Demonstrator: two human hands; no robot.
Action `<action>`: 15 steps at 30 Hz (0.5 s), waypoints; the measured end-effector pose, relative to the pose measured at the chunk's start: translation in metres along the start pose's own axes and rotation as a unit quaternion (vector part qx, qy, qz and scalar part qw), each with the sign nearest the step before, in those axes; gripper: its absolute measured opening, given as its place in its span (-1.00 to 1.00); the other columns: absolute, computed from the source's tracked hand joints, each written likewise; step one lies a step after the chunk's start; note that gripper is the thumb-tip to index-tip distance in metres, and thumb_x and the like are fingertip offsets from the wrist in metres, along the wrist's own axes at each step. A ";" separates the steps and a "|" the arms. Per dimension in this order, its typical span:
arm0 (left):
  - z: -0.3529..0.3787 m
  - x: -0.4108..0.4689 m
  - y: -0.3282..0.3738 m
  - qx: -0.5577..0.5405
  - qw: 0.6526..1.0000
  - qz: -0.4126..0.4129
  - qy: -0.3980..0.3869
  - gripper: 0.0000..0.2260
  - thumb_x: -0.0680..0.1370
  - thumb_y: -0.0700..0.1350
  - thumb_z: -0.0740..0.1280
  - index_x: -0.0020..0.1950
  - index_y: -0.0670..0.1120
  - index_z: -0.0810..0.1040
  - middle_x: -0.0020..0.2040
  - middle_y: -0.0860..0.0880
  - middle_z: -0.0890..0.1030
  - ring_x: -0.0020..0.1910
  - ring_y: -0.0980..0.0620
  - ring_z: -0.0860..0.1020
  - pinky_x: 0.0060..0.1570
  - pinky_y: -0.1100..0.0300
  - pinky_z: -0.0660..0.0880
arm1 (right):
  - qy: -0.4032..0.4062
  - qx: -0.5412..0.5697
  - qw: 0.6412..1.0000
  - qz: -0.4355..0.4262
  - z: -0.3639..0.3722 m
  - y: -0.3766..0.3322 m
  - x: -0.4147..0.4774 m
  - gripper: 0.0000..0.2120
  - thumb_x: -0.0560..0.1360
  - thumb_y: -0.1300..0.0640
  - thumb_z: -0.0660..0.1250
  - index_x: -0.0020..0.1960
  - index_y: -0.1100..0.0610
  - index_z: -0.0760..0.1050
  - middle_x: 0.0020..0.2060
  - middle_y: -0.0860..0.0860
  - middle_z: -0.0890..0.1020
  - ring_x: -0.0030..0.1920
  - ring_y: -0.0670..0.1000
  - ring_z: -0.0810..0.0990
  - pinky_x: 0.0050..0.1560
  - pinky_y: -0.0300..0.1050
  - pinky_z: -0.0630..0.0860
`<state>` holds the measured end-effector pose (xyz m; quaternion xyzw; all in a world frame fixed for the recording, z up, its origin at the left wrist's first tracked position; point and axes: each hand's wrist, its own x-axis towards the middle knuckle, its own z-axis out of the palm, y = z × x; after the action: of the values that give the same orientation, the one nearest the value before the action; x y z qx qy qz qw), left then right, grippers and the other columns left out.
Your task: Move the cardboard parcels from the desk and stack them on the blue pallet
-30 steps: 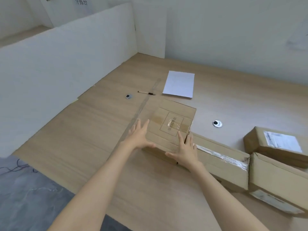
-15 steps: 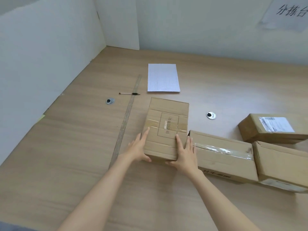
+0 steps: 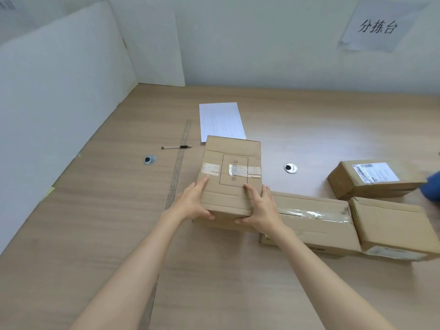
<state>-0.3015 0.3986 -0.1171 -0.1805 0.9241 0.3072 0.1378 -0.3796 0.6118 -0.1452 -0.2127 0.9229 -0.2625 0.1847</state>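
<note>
A taped cardboard parcel (image 3: 229, 172) with a printed square on top sits in the middle of the wooden desk (image 3: 95, 234). My left hand (image 3: 194, 201) grips its near left corner, thumb on top and fingers curled under the front edge. My right hand (image 3: 259, 206) grips the near right corner the same way. Its near edge looks raised a little off the desk. To the right lie a long taped parcel (image 3: 316, 217), a parcel (image 3: 395, 225) at the right edge, and a labelled parcel (image 3: 371, 179) behind them. The blue pallet is out of sight.
A sheet of paper (image 3: 221, 121), a pen (image 3: 176, 147) and a long ruler (image 3: 178, 163) lie behind and left of the held parcel. Two round cable grommets (image 3: 149, 159) sit in the desk. White partitions (image 3: 59, 91) wall the left side. Something blue (image 3: 434, 188) shows at the right edge.
Both hands have shifted from resting flat beside the parcel to gripping its near corners, and its near end has come up slightly. My view has turned toward the right.
</note>
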 end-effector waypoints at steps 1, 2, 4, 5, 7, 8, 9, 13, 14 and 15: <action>-0.010 -0.001 0.005 0.000 1.000 0.006 0.007 0.16 0.16 0.06 0.63 0.57 0.13 -0.03 0.44 -0.05 0.30 0.42 -0.10 0.29 0.38 -0.03 0.30 | 0.004 0.006 1.000 -0.006 -0.009 -0.005 0.002 0.05 0.20 -0.10 0.61 0.52 -0.15 0.08 0.52 0.25 -0.02 0.55 0.17 -0.16 0.51 0.03 -0.04; -0.021 -0.002 0.011 -0.001 1.000 0.010 0.014 0.15 0.15 0.06 0.64 0.57 0.12 -0.01 0.44 -0.04 0.31 0.42 -0.09 0.28 0.38 -0.03 0.30 | 0.009 0.008 1.000 -0.014 -0.019 -0.010 0.004 0.05 0.20 -0.10 0.61 0.52 -0.14 0.09 0.51 0.24 0.01 0.55 0.18 -0.15 0.50 0.03 -0.03; -0.041 -0.006 0.025 -0.002 0.999 0.023 0.027 0.13 0.16 0.06 0.64 0.57 0.09 0.03 0.46 -0.03 0.31 0.44 -0.08 0.26 0.40 -0.05 0.27 | 0.025 0.007 0.999 -0.032 -0.039 -0.019 0.006 0.03 0.20 -0.09 0.62 0.52 -0.12 0.12 0.49 0.22 0.08 0.55 0.17 -0.11 0.48 0.02 0.01; -0.050 -0.008 0.033 0.001 0.999 0.031 0.031 0.12 0.17 0.05 0.64 0.57 0.08 0.04 0.46 -0.03 0.31 0.44 -0.07 0.26 0.41 -0.05 0.26 | 0.031 0.007 0.999 -0.040 -0.050 -0.023 0.006 0.02 0.19 -0.09 0.62 0.51 -0.12 0.14 0.47 0.21 0.11 0.54 0.17 -0.09 0.47 0.02 0.04; -0.069 -0.014 0.050 -0.001 0.998 0.044 0.039 0.10 0.19 0.03 0.64 0.57 0.07 0.06 0.45 -0.04 0.32 0.44 -0.07 0.26 0.39 0.01 0.26 | 0.044 0.016 0.997 -0.058 -0.073 -0.030 0.005 0.01 0.18 -0.10 0.62 0.50 -0.12 0.16 0.43 0.19 0.18 0.52 0.17 0.00 0.48 0.06 0.12; -0.078 -0.017 0.059 -0.004 0.998 0.052 0.043 0.08 0.20 0.03 0.64 0.56 0.08 0.07 0.44 -0.04 0.34 0.42 -0.06 0.28 0.35 0.10 0.29 | 0.050 0.022 0.996 -0.067 -0.085 -0.032 0.003 0.01 0.17 -0.11 0.62 0.49 -0.12 0.17 0.39 0.16 0.21 0.49 0.17 0.08 0.45 0.09 0.18; -0.087 -0.021 0.068 -0.002 0.997 0.061 0.049 0.06 0.21 0.03 0.64 0.56 0.08 0.09 0.43 -0.03 0.35 0.40 -0.05 0.31 0.27 0.17 0.31 | 0.057 0.029 0.995 -0.073 -0.097 -0.034 0.000 0.00 0.16 -0.11 0.62 0.48 -0.14 0.18 0.35 0.14 0.23 0.45 0.16 0.16 0.42 0.10 0.23; -0.112 -0.037 0.111 0.031 0.991 0.104 0.075 0.01 0.22 0.10 0.61 0.54 0.14 0.12 0.39 0.00 0.40 0.35 -0.05 0.37 0.22 0.14 0.34 | 0.083 0.059 0.992 -0.076 -0.141 -0.036 -0.016 0.03 0.12 -0.14 0.62 0.47 -0.19 0.18 0.34 0.10 0.23 0.40 0.16 0.28 0.38 0.12 0.31; -0.117 -0.040 0.122 0.034 0.990 0.112 0.078 0.00 0.23 0.11 0.61 0.53 0.14 0.12 0.39 0.00 0.40 0.34 -0.06 0.37 0.23 0.13 0.35 | 0.090 0.062 0.991 -0.078 -0.151 -0.035 -0.021 0.04 0.11 -0.16 0.62 0.47 -0.20 0.18 0.35 0.10 0.22 0.42 0.17 0.25 0.39 0.14 0.31; -0.120 -0.043 0.133 0.037 0.989 0.121 0.080 -0.01 0.23 0.12 0.60 0.53 0.14 0.12 0.39 0.01 0.40 0.34 -0.06 0.37 0.26 0.10 0.35 | 0.099 0.061 0.990 -0.080 -0.162 -0.033 -0.027 0.05 0.09 -0.18 0.62 0.46 -0.19 0.18 0.35 0.09 0.22 0.43 0.18 0.23 0.39 0.15 0.30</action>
<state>-0.3360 0.4346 0.0602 -0.0862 0.9579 0.2721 0.0321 -0.4199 0.6651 0.0085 -0.2474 0.8988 -0.3522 0.0830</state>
